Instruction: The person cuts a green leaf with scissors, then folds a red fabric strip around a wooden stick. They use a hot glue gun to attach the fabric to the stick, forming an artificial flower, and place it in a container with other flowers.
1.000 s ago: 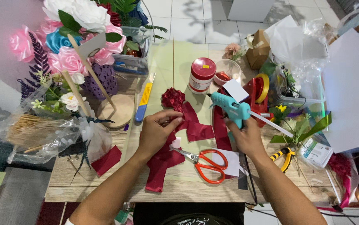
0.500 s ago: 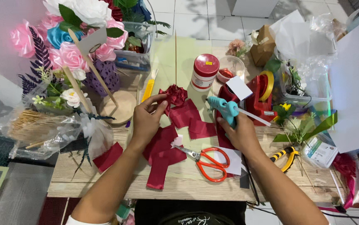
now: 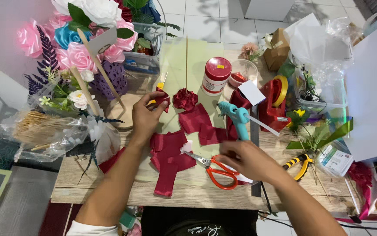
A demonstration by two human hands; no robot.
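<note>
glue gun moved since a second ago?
Yes. The teal glue gun was lifted in the right hand level with the red-lidded jar; it now stands free on the table, nearer the scissors.

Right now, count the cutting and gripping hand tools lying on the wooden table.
2. The orange-handled scissors lie near the front edge by the right hand; the yellow-and-black pliers lie further right. The clutter may hide others.
</note>
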